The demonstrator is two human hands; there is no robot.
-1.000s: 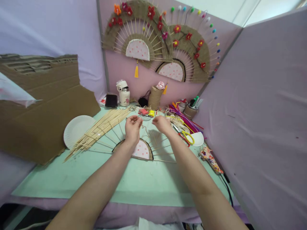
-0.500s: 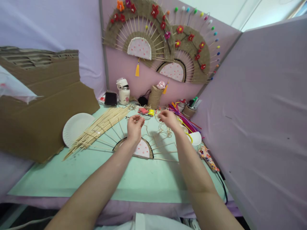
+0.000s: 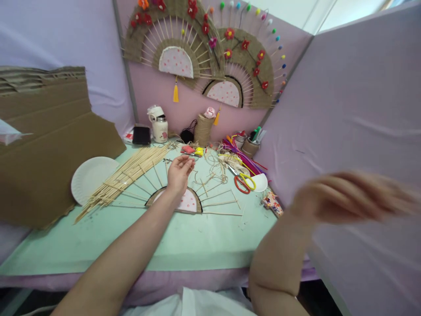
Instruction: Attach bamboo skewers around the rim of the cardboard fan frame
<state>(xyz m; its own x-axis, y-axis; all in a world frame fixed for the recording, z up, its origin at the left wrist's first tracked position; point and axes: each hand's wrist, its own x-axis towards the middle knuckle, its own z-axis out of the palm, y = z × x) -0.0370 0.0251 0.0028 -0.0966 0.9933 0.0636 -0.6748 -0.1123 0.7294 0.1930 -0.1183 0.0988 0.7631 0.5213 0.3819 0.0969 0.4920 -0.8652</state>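
Note:
My left hand (image 3: 179, 174) hovers over the upper part of a half-finished fan (image 3: 189, 200), thumb and fingers pinched together; whatever lies between them is too small to make out. The fan has a cardboard half-round base, dotted pink fabric, a black rim and thin sticks spreading outward. Part of its base is hidden behind my left wrist. Off the table's right side, my right hand (image 3: 351, 197) is raised in front of the purple partition, smeared by motion. Scissors (image 3: 242, 181) with red and yellow handles lie beyond the fan's right sticks, near tangled twine (image 3: 217, 164).
Bamboo sticks (image 3: 131, 173) overlap a paper plate (image 3: 79, 182) on the left, beside a large cardboard sheet (image 3: 59, 166). At the back stand a bottle (image 3: 160, 129), a twine roll (image 3: 203, 131) and a pen holder (image 3: 251, 148). A flower-patterned tool (image 3: 272, 204) lies at right.
My right hand has swung from above the twine far out to the right, uncovering the scissors. My left hand stays over the fan, still pinched. The whole view has shifted slightly.

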